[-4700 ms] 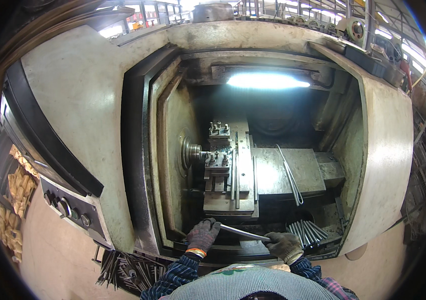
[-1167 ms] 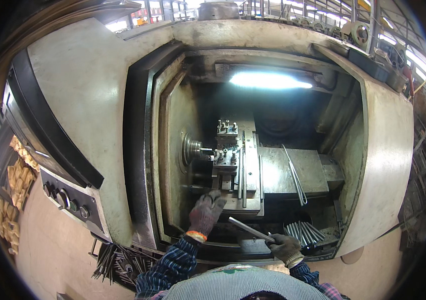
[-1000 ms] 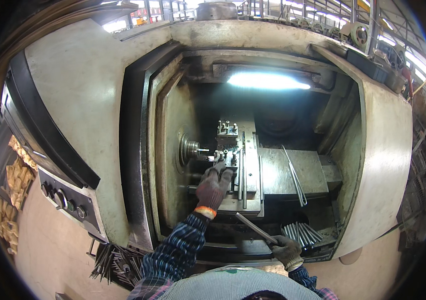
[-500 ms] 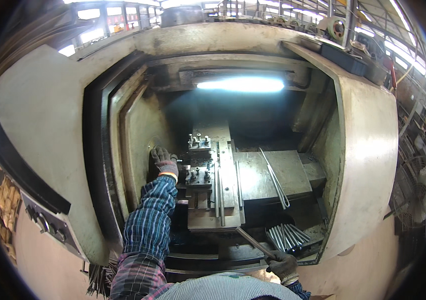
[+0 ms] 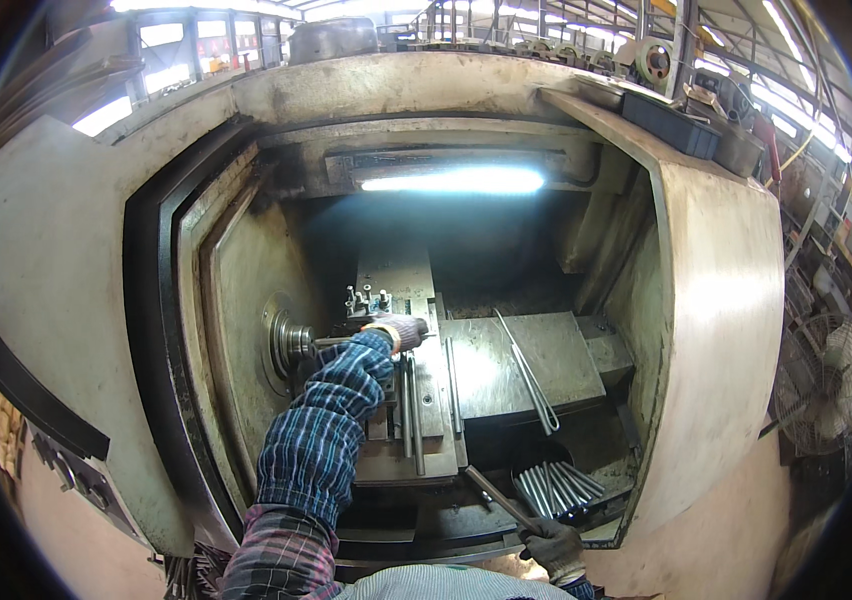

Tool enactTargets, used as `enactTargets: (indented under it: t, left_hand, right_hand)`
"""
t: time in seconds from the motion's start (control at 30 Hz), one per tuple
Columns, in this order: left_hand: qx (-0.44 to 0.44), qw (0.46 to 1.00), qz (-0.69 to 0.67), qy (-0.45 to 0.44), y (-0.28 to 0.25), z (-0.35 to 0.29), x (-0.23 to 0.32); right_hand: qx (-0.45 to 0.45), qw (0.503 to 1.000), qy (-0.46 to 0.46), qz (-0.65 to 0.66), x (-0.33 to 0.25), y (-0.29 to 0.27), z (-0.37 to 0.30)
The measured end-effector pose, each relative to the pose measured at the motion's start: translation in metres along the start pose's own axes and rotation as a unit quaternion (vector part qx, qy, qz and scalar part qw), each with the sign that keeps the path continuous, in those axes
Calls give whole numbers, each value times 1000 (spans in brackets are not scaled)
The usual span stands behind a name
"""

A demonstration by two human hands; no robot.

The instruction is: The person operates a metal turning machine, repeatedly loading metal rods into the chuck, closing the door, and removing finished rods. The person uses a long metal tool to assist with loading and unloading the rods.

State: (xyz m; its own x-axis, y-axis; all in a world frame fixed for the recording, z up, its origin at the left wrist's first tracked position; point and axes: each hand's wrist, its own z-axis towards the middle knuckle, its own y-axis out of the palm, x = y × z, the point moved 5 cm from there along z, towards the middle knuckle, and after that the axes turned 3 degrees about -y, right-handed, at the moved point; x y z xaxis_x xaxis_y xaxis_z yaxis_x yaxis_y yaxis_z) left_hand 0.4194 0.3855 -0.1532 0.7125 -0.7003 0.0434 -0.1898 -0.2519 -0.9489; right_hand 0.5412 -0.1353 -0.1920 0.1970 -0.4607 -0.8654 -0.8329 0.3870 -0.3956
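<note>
My left hand (image 5: 404, 331), in a grey knit glove, is over the tool post (image 5: 368, 298) of a lathe. Its fingers are mostly hidden, so their grip cannot be made out. Left of it a thin rod (image 5: 332, 341) sticks out of the round spindle chuck (image 5: 292, 340), partly behind my sleeve. Low at the right, my right hand (image 5: 554, 548), in a dark glove, is closed round one end of a metal rod (image 5: 494, 492), which slants up and left. Two long rods (image 5: 413, 415) lie on the slide beneath my left hand, and another rod (image 5: 453, 385) lies to their right.
Several bright rods (image 5: 556, 488) lie in a bundle near the right hand. A long bent metal rod (image 5: 528, 375) rests on the flat cover plate (image 5: 476, 365). A lamp (image 5: 451, 180) shines inside the machine housing (image 5: 721, 300). A wire-guarded fan (image 5: 822, 365) stands at the far right.
My left hand has moved right from the spindle to the tool post, leaving the chuck and its rod in sight. The right hand still holds its rod. The whole view has shifted slightly.
</note>
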Motion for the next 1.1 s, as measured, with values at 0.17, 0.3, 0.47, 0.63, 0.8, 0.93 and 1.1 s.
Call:
enactTargets:
  t: [0.17,0.3,0.47,0.63,0.8,0.93,1.1]
  left_hand:
    - [183,977,107,7,-91,-79,97]
    - [564,810,-107,123,-149,-210,113]
    - [466,650,-596,74,-101,-364,96]
    - [471,517,-701,-144,-55,-485,70]
    - [649,456,-550,-264,-5,-594,60]
    - [666,424,-456,-411,17,-654,51]
    - [684,397,-377,-483,15,-680,52]
  right_hand:
    - [17,997,-25,-64,-26,1,22]
    - [15,994,-100,34,-62,23,56]
    - [-50,983,-159,77,-152,59,118]
    - [-8,919,-343,-193,-214,112,221]
    - [-78,829,-375,-408,-293,164,257]
    - [-104,790,-395,-457,-319,186,253]
    - [-194,834,-319,-406,-304,190,288]
